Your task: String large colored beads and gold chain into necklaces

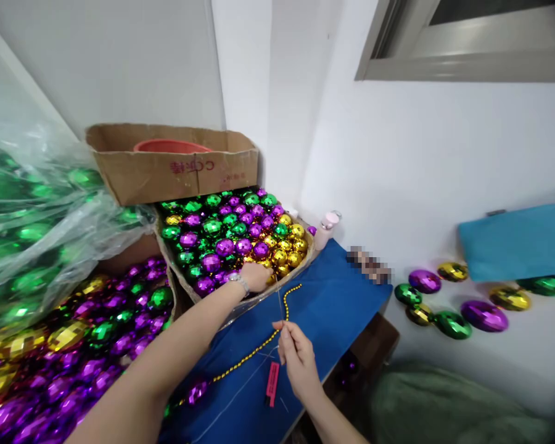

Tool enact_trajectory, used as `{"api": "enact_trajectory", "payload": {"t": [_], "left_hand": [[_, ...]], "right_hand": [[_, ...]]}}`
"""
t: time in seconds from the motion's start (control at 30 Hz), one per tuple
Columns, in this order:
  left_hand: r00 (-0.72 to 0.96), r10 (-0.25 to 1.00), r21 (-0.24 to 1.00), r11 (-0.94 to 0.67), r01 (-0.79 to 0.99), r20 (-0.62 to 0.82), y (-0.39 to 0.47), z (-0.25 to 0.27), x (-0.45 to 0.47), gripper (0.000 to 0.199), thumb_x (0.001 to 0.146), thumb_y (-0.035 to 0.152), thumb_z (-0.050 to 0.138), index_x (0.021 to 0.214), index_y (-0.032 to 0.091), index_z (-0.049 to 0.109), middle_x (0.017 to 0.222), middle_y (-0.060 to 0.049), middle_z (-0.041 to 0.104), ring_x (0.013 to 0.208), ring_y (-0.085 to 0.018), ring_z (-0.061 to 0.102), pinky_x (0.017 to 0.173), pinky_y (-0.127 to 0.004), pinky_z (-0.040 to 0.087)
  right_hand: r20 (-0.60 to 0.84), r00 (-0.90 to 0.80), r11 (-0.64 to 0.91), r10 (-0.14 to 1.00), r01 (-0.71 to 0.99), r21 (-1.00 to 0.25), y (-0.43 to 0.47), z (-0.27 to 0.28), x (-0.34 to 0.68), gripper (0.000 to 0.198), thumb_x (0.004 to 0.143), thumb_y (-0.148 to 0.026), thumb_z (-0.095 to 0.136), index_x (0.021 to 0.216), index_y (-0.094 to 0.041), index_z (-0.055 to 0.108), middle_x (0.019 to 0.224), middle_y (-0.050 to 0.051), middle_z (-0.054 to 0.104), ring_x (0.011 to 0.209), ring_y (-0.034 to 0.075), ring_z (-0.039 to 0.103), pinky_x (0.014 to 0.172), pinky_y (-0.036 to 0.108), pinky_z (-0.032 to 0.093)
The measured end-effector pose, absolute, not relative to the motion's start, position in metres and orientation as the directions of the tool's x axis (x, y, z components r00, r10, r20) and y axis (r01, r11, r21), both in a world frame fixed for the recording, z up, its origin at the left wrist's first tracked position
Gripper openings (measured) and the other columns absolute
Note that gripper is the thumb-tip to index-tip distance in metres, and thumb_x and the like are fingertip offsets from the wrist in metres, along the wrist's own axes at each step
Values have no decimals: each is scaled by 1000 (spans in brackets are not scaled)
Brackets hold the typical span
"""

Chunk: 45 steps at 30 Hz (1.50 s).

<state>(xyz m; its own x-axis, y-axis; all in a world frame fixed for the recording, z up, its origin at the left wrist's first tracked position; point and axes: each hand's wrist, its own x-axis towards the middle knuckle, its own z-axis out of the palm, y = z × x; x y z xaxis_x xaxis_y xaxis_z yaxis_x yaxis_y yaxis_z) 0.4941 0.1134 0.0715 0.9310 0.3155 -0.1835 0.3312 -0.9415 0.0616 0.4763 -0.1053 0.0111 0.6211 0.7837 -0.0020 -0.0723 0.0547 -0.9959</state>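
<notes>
My left hand, with a watch at the wrist, reaches over the rim of a box full of shiny faceted balls. Its fingers curl down at a gold ball, and the fingertips are partly hidden. Pinched in my right hand is a thin needle pointing up toward the left hand. A strand of small gold beads passes behind the right fingertips and leads to a purple ball at lower left. White thread trails over the blue cloth.
A pink-red cutter-like tool lies beside my right hand. A pale pink bottle stands by the wall. Behind sits a cardboard box with a red basin. More balls and a plastic bag crowd the left. Ball garlands hang at right.
</notes>
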Motion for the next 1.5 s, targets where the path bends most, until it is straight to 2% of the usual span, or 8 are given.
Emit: {"api": "enact_trajectory", "payload": {"t": [0.13,0.23,0.33,0.43,0.53,0.67,0.9,1.5], "left_hand": [[924,336,141,-921,363,-184,118,72,499,35,63,14,69,97,19,68,87,-12,68,77,-28,67,67,-35,51],[924,378,201,-902,381,-57,119,89,473,46,72,23,65,117,18,59,107,-15,63,89,-28,65,77,-39,51],[867,469,588,-754,294,167,111,108,429,51,81,31,60,129,19,50,121,-15,57,106,-27,60,88,-40,49],[734,660,984,-168,-65,161,95,117,377,49,80,31,64,127,26,51,124,-10,57,106,-25,60,82,-37,54],[678,735,928,261,-267,-12,75,117,331,42,81,29,66,121,28,55,118,-6,61,97,-21,64,77,-34,56],[618,779,835,406,-372,-103,53,112,288,36,87,39,59,120,25,56,113,-8,65,99,-23,66,84,-36,55],[521,833,777,449,-441,-186,31,105,244,35,84,37,62,116,25,57,112,-7,66,103,-28,66,92,-46,52],[154,979,776,203,-597,-136,7,93,220,38,68,15,75,101,24,60,94,0,65,92,-16,62,95,-49,48]], "right_hand": [[-7,603,17,798,-34,-999,-108,7,470,43,96,-52,40,111,-16,58,57,-6,38,50,10,40,49,21,36],[27,583,14,812,27,-1000,-110,7,467,43,98,-50,38,117,-17,56,61,-4,45,55,11,48,54,22,41],[81,527,20,846,120,-993,-111,15,463,40,99,-45,35,120,-17,55,66,-2,52,59,12,54,57,22,45],[132,435,34,891,227,-973,-112,25,455,38,100,-41,34,117,-18,58,68,0,57,58,12,57,56,21,46],[195,342,68,919,352,-934,-114,34,444,33,100,-36,36,113,-19,62,65,-1,58,54,11,57,54,21,46],[273,261,128,926,463,-877,-119,39,428,29,98,-28,40,113,-21,63,77,3,66,62,13,63,63,23,51],[320,139,213,937,498,-841,-126,45,403,29,98,-21,39,115,-22,63,99,7,71,85,17,68,77,25,53],[350,-29,306,936,556,-773,-130,44,368,27,95,-16,42,113,-23,61,92,6,72,78,18,69,70,26,52]]}}
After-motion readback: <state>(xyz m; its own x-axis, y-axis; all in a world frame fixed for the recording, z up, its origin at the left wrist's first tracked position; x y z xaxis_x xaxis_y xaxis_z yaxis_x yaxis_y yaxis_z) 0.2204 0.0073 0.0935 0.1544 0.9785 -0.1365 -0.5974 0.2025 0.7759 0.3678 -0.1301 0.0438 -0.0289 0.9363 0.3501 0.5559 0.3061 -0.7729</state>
